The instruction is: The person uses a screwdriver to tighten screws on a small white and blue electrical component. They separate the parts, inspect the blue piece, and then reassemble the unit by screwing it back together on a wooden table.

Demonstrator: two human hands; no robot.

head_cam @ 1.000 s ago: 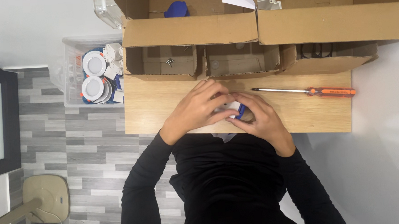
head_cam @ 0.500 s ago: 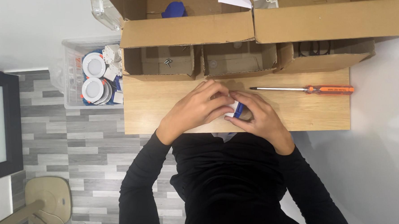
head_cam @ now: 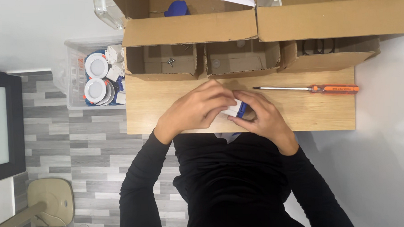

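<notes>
Both of my hands meet over the middle of a small wooden table (head_cam: 156, 111). My left hand (head_cam: 197, 110) and my right hand (head_cam: 261, 117) together grip a small white and blue part (head_cam: 236, 109), most of it hidden by my fingers. An orange-handled screwdriver (head_cam: 310, 89) lies on the table to the right of my right hand, its shaft pointing left.
Three small open cardboard boxes (head_cam: 242, 57) line the table's far edge, with two larger cardboard boxes (head_cam: 334, 17) behind them. A clear plastic bin (head_cam: 73, 83) with round white lamps stands on the floor at the left. A dark panel (head_cam: 0, 122) is at far left.
My hands have shifted slightly on the small part and turned it a little; they stay in the same spot over the table. The screwdriver has not moved.
</notes>
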